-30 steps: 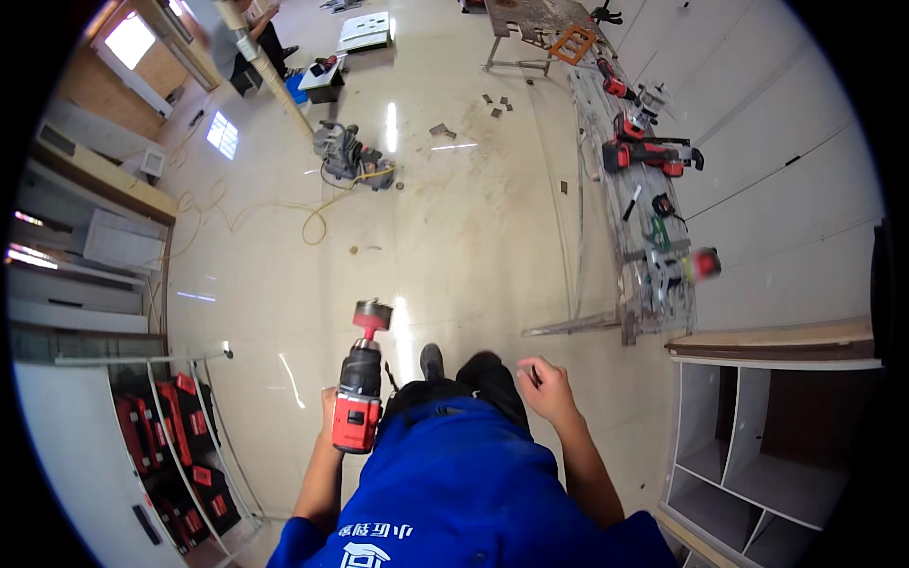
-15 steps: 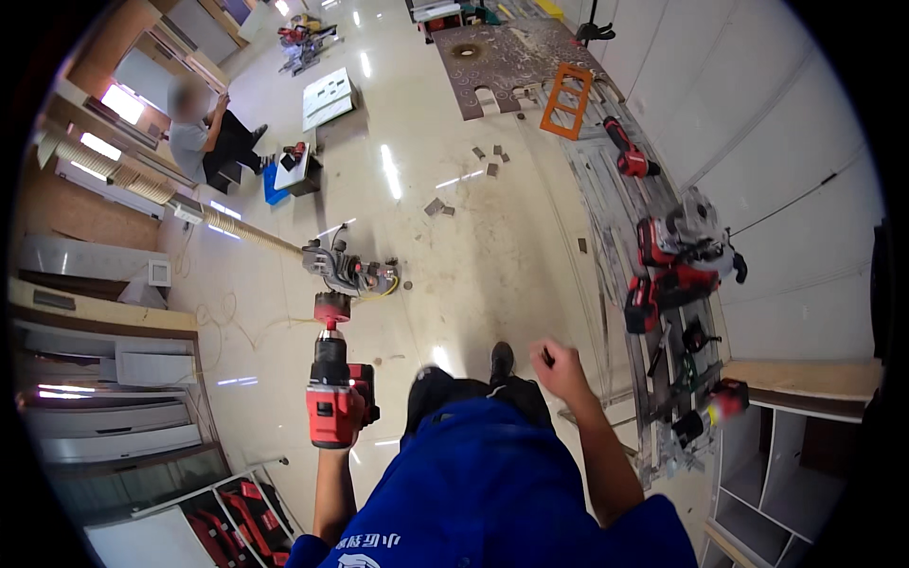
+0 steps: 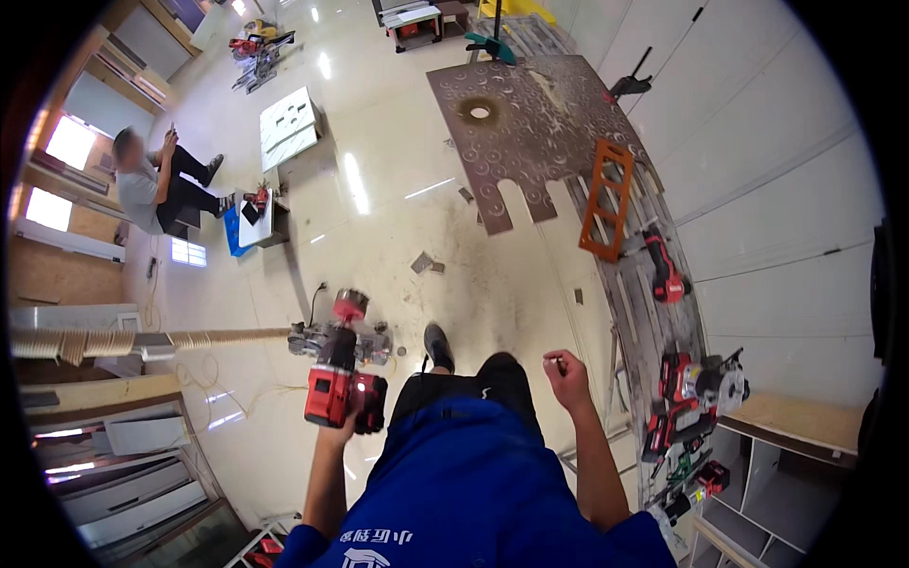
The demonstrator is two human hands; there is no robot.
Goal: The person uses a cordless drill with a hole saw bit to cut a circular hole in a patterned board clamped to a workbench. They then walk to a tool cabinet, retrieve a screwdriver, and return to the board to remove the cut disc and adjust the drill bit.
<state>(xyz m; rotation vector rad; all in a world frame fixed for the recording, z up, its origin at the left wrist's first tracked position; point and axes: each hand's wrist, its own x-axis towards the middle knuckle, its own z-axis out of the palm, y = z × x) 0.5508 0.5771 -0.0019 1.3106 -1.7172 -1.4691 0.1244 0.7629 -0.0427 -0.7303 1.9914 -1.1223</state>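
Note:
My left hand [image 3: 342,428] is wrapped round the handle of a red and black cordless drill [image 3: 329,393]. A red hole saw [image 3: 350,305] is fitted in its chuck, pointing away from me. My right hand [image 3: 570,381] hangs free of the benches with its fingers curled in. Something small and dark shows between the right thumb and fingers, too small to name. Ahead on the right lies a brown patterned board [image 3: 540,114] with a round hole and notches cut in its near edge. An orange template frame [image 3: 626,194] rests at the board's near right side.
A slatted bench [image 3: 632,293] along the right wall carries a red cordless tool [image 3: 668,275] and a circular saw [image 3: 708,386]. Left of me, a ribbed hose [image 3: 227,338] runs to a grey machine [image 3: 308,341] on the floor. A seated person [image 3: 147,189] is at far left. Offcuts [image 3: 426,263] lie ahead.
The brown board and bench have come nearer as I stepped forward, my feet having swapped places. The drill is still in my left hand, and its hole saw now tilts rightward.

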